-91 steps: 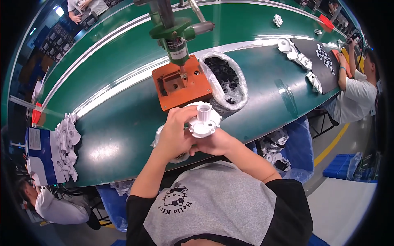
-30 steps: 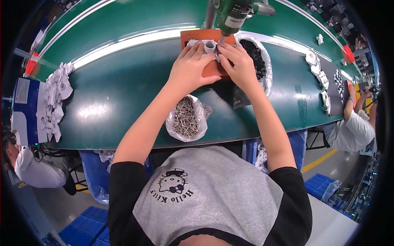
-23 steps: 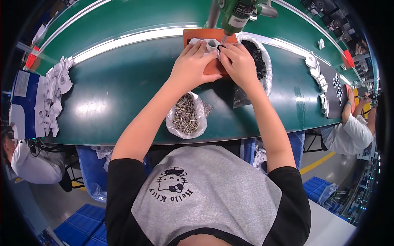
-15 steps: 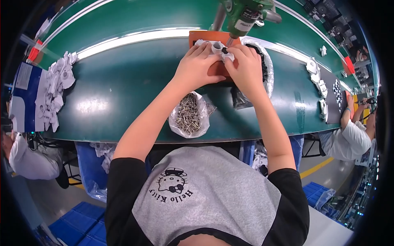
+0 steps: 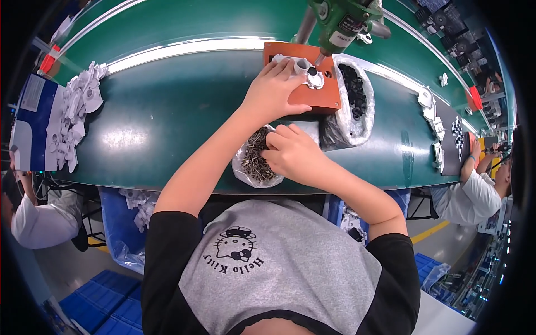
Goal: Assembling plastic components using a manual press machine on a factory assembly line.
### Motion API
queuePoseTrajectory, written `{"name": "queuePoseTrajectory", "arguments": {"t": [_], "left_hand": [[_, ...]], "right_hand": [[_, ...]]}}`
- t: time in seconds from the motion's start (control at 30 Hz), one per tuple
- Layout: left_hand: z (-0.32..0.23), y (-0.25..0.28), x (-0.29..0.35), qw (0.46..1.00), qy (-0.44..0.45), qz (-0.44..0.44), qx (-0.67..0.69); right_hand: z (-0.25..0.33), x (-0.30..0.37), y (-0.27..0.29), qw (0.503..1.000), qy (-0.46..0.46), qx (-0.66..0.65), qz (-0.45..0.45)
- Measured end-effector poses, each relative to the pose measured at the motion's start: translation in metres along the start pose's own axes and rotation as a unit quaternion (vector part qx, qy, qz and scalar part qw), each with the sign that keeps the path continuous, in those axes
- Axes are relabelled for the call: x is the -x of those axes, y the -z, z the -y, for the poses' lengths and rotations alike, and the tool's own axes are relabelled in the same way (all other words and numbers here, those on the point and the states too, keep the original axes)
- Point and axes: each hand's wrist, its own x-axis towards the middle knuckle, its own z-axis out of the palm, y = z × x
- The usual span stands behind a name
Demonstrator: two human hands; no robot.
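A white plastic part [image 5: 315, 80] with a round tube lies on an orange fixture block [image 5: 318, 99], and a small black piece [image 5: 312, 71] sits on it. My left hand [image 5: 273, 92] rests over the part's left side, fingers laid across it and thumb stretched out apart over the block. Nearer me, my right hand [image 5: 293, 153] is at a clear plastic bag of metal screws [image 5: 255, 162]. Its fingers are curled together with the tips among the screws; what they pinch is hidden. Above the block hangs the tip of a green powered driver [image 5: 338, 25].
Right of the block stands a clear bag of black pieces [image 5: 353, 97]. White parts are heaped at the left [image 5: 78, 114] and lie along the right side [image 5: 432, 114]. Blue bins [image 5: 120, 229] hang below the table's front edge. Other people sit at both sides.
My right hand has left the white part and moved toward me to the bag of screws. The left hand stays on the part. The small black piece now shows uncovered.
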Motion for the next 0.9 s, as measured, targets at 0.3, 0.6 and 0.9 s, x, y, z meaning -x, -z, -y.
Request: {"name": "queuePoseTrajectory", "arguments": {"t": [0.3,0.6,0.9], "left_hand": [[-0.002,0.002,-0.002,1.000,0.006,0.010,0.008],[-0.001,0.003,-0.001,1.000,0.005,-0.008,0.014],[-0.002,0.003,0.000,1.000,0.014,-0.010,0.018]], "right_hand": [[-0.007,-0.003,-0.004,0.999,-0.002,-0.038,-0.032],[-0.114,-0.006,0.072,0.911,-0.349,-0.214,-0.059],[-0.155,-0.015,0.067,0.880,-0.405,-0.239,-0.069]]}}
